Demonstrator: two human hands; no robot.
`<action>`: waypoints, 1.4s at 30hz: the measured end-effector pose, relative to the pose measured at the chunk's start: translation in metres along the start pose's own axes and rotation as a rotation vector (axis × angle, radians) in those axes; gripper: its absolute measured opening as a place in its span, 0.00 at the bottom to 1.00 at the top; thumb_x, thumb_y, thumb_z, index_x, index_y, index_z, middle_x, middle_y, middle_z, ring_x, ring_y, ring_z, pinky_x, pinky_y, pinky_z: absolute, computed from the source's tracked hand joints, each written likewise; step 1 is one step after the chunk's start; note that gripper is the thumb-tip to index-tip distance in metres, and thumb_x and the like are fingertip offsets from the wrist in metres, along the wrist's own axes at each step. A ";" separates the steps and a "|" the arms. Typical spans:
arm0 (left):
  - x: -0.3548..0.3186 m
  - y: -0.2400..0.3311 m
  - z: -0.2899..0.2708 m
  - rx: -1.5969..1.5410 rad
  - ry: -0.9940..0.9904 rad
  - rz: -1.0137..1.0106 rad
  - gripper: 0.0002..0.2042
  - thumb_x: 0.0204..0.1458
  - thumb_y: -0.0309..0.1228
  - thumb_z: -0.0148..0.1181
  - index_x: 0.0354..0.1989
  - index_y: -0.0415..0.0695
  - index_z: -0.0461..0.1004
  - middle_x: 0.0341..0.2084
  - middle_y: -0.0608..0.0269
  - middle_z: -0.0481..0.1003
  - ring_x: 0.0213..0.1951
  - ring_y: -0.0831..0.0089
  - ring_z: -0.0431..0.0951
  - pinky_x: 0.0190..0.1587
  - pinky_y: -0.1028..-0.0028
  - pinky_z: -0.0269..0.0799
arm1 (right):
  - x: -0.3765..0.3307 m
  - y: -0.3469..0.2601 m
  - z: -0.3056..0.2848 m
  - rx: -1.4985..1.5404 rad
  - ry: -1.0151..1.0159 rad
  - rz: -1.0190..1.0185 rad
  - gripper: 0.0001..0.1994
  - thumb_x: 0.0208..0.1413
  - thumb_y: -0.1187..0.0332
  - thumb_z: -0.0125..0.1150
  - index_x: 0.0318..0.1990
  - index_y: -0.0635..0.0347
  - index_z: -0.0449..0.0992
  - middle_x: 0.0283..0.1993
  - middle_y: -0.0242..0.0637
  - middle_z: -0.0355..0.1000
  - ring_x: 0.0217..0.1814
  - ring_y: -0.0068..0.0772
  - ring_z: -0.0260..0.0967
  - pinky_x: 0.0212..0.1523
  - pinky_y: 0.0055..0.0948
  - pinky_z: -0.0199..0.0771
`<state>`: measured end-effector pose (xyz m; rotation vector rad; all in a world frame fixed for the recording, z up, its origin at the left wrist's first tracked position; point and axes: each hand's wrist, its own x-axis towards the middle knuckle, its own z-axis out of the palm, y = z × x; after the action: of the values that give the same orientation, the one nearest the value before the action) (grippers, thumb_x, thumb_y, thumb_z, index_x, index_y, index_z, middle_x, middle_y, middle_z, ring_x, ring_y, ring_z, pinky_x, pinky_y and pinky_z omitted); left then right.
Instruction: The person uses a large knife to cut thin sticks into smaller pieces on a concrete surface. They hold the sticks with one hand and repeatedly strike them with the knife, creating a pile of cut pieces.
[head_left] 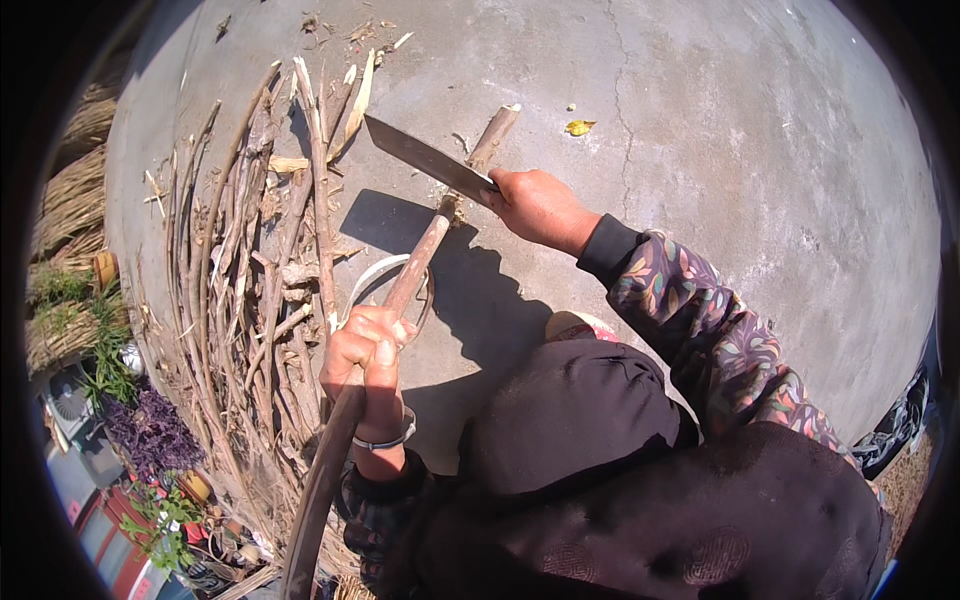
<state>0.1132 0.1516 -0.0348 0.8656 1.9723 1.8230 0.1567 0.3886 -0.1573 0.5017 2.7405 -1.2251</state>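
My left hand (367, 346) is wrapped round a long branch (412, 268), which slants from the lower left up toward the middle of the floor. In my right hand (540, 205) is the handle of a cleaver (425, 158), its broad dark blade reaching left across the branch's far end. Beyond the blade lies a thick round piece of wood (492, 138) with a pale cut end. Whether it joins the branch is hidden behind the blade. Splintered wood shows around the spot where blade and branch meet. A pale curved band (372, 277) forms a loop behind the branch.
A large pile of sticks (225, 270) spreads along my left, with split pale pieces (357, 105) at its top. Straw bundles (75, 200), purple plants (150, 430) and pots stand farther left. A yellow leaf (579, 128) lies on the cracked concrete floor (760, 200).
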 end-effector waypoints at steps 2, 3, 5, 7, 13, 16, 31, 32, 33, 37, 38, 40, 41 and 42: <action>0.000 0.001 0.001 0.000 0.017 -0.014 0.10 0.56 0.30 0.51 0.25 0.44 0.59 0.20 0.64 0.60 0.33 0.68 0.66 0.36 0.60 0.73 | 0.000 0.001 -0.002 0.129 0.166 -0.133 0.09 0.60 0.65 0.56 0.39 0.61 0.71 0.26 0.53 0.72 0.31 0.61 0.72 0.31 0.52 0.70; -0.001 0.002 0.001 -0.005 0.019 -0.020 0.10 0.57 0.30 0.51 0.25 0.44 0.59 0.20 0.64 0.60 0.33 0.68 0.66 0.36 0.60 0.73 | -0.001 0.000 -0.001 0.185 0.256 -0.222 0.10 0.62 0.63 0.56 0.40 0.61 0.70 0.26 0.54 0.70 0.31 0.61 0.70 0.31 0.49 0.69; 0.000 0.002 0.000 -0.013 0.033 -0.037 0.10 0.57 0.30 0.51 0.26 0.45 0.59 0.20 0.64 0.60 0.33 0.68 0.66 0.37 0.60 0.73 | -0.001 -0.005 0.003 0.186 0.203 -0.157 0.09 0.62 0.64 0.56 0.40 0.61 0.70 0.26 0.54 0.70 0.31 0.62 0.70 0.30 0.50 0.69; 0.000 0.001 -0.002 -0.025 0.034 -0.046 0.10 0.57 0.30 0.51 0.26 0.45 0.60 0.20 0.65 0.60 0.33 0.68 0.65 0.37 0.60 0.73 | 0.000 -0.007 0.008 0.115 0.170 -0.172 0.09 0.62 0.64 0.55 0.40 0.61 0.69 0.25 0.53 0.70 0.31 0.61 0.71 0.31 0.51 0.69; -0.003 -0.005 -0.007 -0.055 0.070 -0.034 0.10 0.58 0.29 0.50 0.25 0.46 0.59 0.19 0.66 0.59 0.33 0.69 0.65 0.37 0.59 0.74 | 0.005 0.004 0.006 0.027 0.042 -0.057 0.12 0.62 0.62 0.55 0.40 0.63 0.71 0.26 0.53 0.71 0.30 0.59 0.72 0.31 0.50 0.70; -0.003 -0.005 -0.010 -0.138 0.081 -0.032 0.08 0.55 0.26 0.51 0.26 0.44 0.59 0.26 0.57 0.67 0.34 0.68 0.68 0.40 0.58 0.74 | 0.004 0.005 0.004 0.181 0.203 -0.188 0.13 0.63 0.61 0.56 0.41 0.64 0.71 0.26 0.54 0.71 0.31 0.60 0.71 0.31 0.49 0.70; -0.002 -0.008 -0.019 -0.213 0.147 -0.054 0.11 0.59 0.29 0.52 0.26 0.46 0.59 0.22 0.65 0.61 0.35 0.69 0.66 0.39 0.58 0.73 | 0.007 -0.001 0.005 0.163 0.124 -0.110 0.11 0.59 0.63 0.55 0.40 0.63 0.73 0.29 0.55 0.74 0.36 0.59 0.74 0.36 0.52 0.72; -0.003 -0.008 -0.019 -0.217 0.167 -0.069 0.11 0.59 0.29 0.51 0.26 0.46 0.58 0.22 0.65 0.60 0.35 0.69 0.66 0.39 0.58 0.73 | 0.007 -0.001 0.009 0.096 0.046 -0.041 0.11 0.60 0.63 0.55 0.39 0.63 0.73 0.29 0.55 0.74 0.36 0.59 0.74 0.36 0.52 0.72; -0.003 -0.008 -0.019 -0.222 0.184 -0.085 0.11 0.59 0.29 0.51 0.26 0.46 0.58 0.22 0.65 0.60 0.35 0.69 0.66 0.39 0.58 0.73 | 0.007 -0.001 0.014 0.030 -0.072 0.048 0.11 0.60 0.63 0.55 0.39 0.64 0.73 0.29 0.55 0.74 0.35 0.59 0.74 0.36 0.52 0.72; -0.005 -0.008 -0.022 -0.211 0.191 -0.093 0.11 0.59 0.30 0.51 0.25 0.46 0.58 0.22 0.66 0.59 0.34 0.69 0.66 0.38 0.57 0.73 | 0.003 0.010 0.015 0.080 0.008 0.014 0.12 0.60 0.63 0.55 0.38 0.64 0.74 0.29 0.56 0.74 0.35 0.60 0.74 0.37 0.51 0.72; -0.005 -0.009 -0.022 -0.221 0.193 -0.090 0.11 0.59 0.30 0.51 0.25 0.46 0.58 0.22 0.66 0.59 0.34 0.69 0.66 0.38 0.57 0.73 | 0.003 0.010 0.013 0.139 0.035 -0.046 0.11 0.59 0.64 0.57 0.39 0.65 0.73 0.28 0.57 0.73 0.35 0.60 0.74 0.36 0.52 0.72; -0.005 -0.011 -0.023 -0.245 0.204 -0.069 0.11 0.60 0.30 0.51 0.25 0.47 0.58 0.22 0.66 0.59 0.35 0.69 0.66 0.38 0.57 0.73 | 0.003 0.009 0.011 0.215 0.162 -0.141 0.11 0.58 0.64 0.57 0.40 0.65 0.72 0.28 0.57 0.73 0.35 0.61 0.73 0.36 0.53 0.72; -0.005 -0.012 -0.022 -0.265 0.221 -0.061 0.11 0.60 0.31 0.51 0.26 0.47 0.59 0.22 0.66 0.59 0.35 0.69 0.66 0.38 0.57 0.73 | 0.003 0.007 0.011 0.256 0.240 -0.220 0.12 0.57 0.64 0.58 0.40 0.65 0.72 0.28 0.57 0.73 0.35 0.61 0.73 0.36 0.53 0.72; -0.005 -0.012 -0.022 -0.270 0.240 -0.068 0.11 0.60 0.31 0.51 0.26 0.47 0.59 0.22 0.66 0.59 0.35 0.69 0.66 0.38 0.57 0.73 | 0.002 0.004 0.012 0.246 0.247 -0.213 0.11 0.57 0.66 0.57 0.41 0.64 0.71 0.28 0.56 0.74 0.34 0.61 0.74 0.35 0.54 0.72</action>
<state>0.1006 0.1311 -0.0443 0.5118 1.8010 2.1723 0.1552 0.3825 -0.1689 0.4152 2.9236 -1.6700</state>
